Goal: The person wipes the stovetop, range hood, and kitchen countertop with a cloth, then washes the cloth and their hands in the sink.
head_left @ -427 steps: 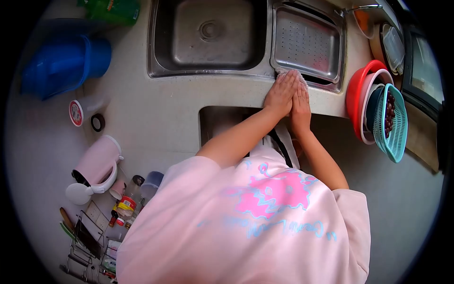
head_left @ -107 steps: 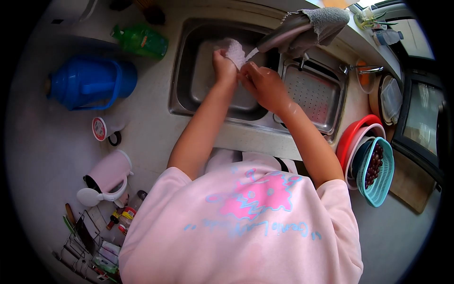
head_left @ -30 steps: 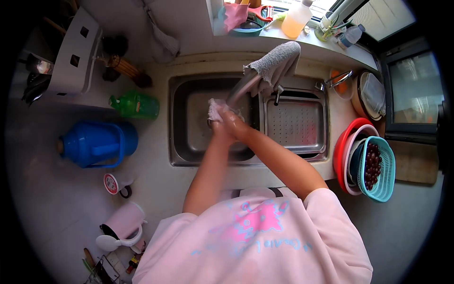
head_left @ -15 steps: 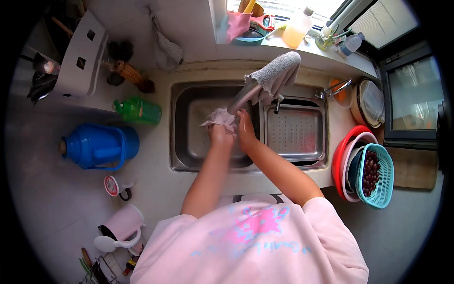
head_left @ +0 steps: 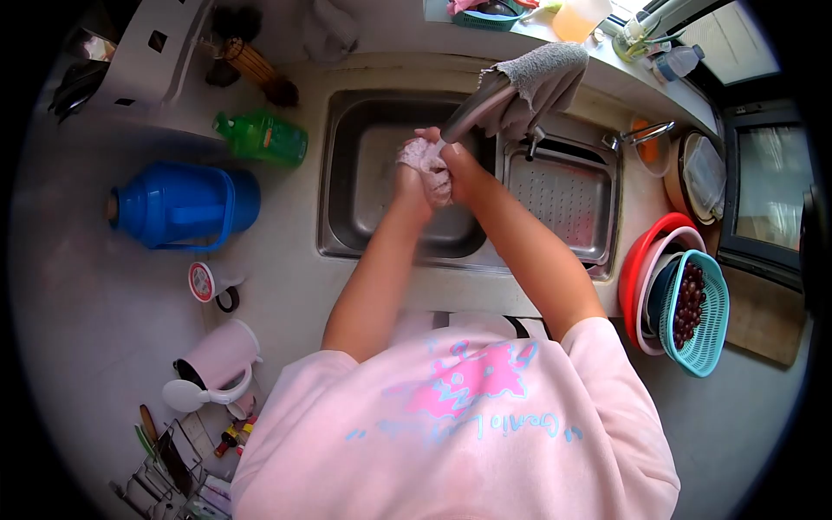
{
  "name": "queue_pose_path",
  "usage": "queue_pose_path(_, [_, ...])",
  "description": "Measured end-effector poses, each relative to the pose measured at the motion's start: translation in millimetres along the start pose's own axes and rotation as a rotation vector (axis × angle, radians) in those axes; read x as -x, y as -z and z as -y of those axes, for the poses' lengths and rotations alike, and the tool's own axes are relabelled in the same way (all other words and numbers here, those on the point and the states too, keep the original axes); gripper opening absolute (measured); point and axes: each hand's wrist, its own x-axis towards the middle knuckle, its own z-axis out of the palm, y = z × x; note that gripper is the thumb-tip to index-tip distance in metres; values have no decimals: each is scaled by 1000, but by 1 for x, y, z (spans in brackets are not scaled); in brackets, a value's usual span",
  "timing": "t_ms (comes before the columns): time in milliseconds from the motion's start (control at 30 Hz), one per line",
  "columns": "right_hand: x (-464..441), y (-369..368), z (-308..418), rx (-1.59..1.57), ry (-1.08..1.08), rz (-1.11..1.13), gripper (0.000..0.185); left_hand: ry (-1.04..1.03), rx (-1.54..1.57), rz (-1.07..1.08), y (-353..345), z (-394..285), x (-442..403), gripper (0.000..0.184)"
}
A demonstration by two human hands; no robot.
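Observation:
A wet-looking, pale pink cloth (head_left: 423,161) is bunched between my two hands over the left sink basin (head_left: 360,195). My left hand (head_left: 414,189) is closed round its lower left side. Fingers of my right hand (head_left: 465,172) wrap over the cloth from the right, partly hidden behind it. Both hands are just below the end of the metal faucet spout (head_left: 472,111). A grey towel (head_left: 542,78) is draped over that spout.
Right of the basin sits a perforated drain tray (head_left: 559,195). Stacked basins (head_left: 637,269) and a turquoise basket (head_left: 712,312) holding dark red round fruit stand farther right. On the left are a green bottle (head_left: 269,139), a blue thermos (head_left: 173,205) and a pink kettle (head_left: 221,354).
My right hand has come over to the cloth and closed on it beside my left hand. The cloth is now more tightly bunched. The camera view has tilted down.

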Motion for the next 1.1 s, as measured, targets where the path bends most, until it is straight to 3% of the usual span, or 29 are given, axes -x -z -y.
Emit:
queue_pose_path(67, [-8, 2, -4, 56, 132, -68, 18, 34, -92, 27, -2, -10, 8, 24])
queue_pose_path(167, [-17, 5, 0, 69, 293, -156, 17, -47, -69, 306, 4, -13, 25, 27])
queue_pose_path(233, [-8, -12, 0, -87, 430, -146, 20, -177, -60, 112, -12, 4, 28, 29])
queue_pose_path(267, [-12, -18, -1, -209, 401, -185, 26, -230, -107, 46, -14, 9, 32, 31])
queue_pose_path(333, [-16, -29, -2, -291, 398, -254, 24, -340, -80, -2, -18, 22, 38, 37])
queue_pose_path(400, [-17, -35, 3, -448, 323, -256, 26, -309, 156, 14, -19, 20, 39, 40])
queue_pose_path(500, [9, -52, 6, -190, 341, -170, 23, -304, 294, 220, -5, 10, 13, 46])
queue_pose_path(567, [15, -37, -8, 162, 471, -163, 31, -318, 230, 286, 9, 5, -14, 47])
queue_pose_path(600, [33, -39, -12, 317, 490, -124, 36, -306, 193, 184, 10, 0, -22, 46])
queue_pose_path(667, [39, -37, -21, 574, 544, -71, 54, -509, -49, -30, 2, 6, -20, 44])
queue_pose_path(700, [38, -39, -18, 530, 531, -95, 54, -597, -188, -134, -4, 7, -17, 43])
queue_pose_path(833, [36, -54, 2, 358, 457, -165, 52, -487, 6, 175, -13, 21, 20, 50])
queue_pose_path(900, [47, -61, 8, 295, 363, -151, 50, -598, -145, 141, -21, 17, 23, 56])
queue_pose_path(933, [35, -34, -9, 621, 556, -81, 47, -655, -221, 125, -25, 12, 23, 58])
queue_pose_path(1033, [60, -62, -19, 337, 339, -132, 46, -539, -92, 49, -19, -14, 10, 63])
queue_pose_path(1100, [52, -53, -18, 441, 434, -79, 50, -547, -47, -8, -11, -6, -1, 57])
